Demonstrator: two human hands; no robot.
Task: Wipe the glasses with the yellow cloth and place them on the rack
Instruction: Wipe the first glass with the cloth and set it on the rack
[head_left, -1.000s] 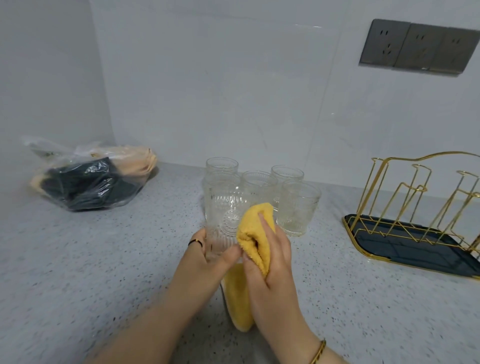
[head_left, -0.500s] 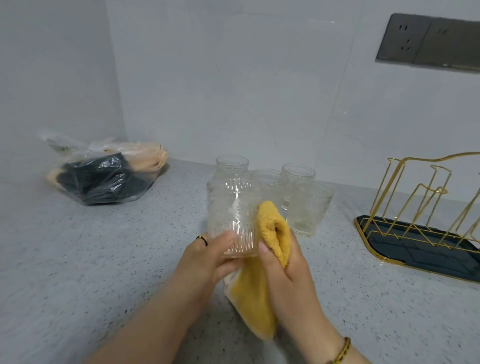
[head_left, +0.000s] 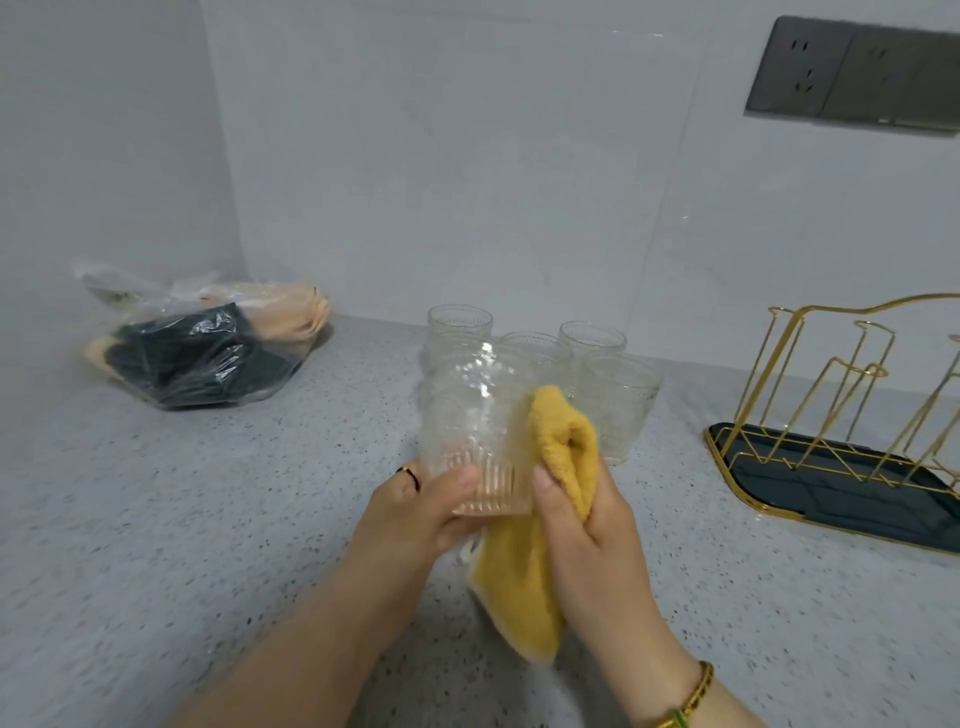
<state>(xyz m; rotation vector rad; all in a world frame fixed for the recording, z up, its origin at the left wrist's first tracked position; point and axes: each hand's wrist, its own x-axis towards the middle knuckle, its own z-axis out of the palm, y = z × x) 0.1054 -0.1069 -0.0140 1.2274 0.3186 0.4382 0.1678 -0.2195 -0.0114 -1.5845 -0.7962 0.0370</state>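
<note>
On the right, rack (head_left: 831, 488) holds no glasses, so nothing is placed yet. Looks like glass one of the batch, mid-wipe. Held glass (head_left: 478, 415) is upright above the counter (head_left: 208, 519), mid-frame, near side of the group. Left hand (head_left: 415, 514): fingers and thumb curled round its base. Right hand (head_left: 587, 525): fingers closed on the bunched cloth (head_left: 561, 447), pressing it to the glass's right wall. At least four other glasses (head_left: 618, 405) stand just behind, upright. To do: finish the wipe, rack it, repeat for the rest.
</note>
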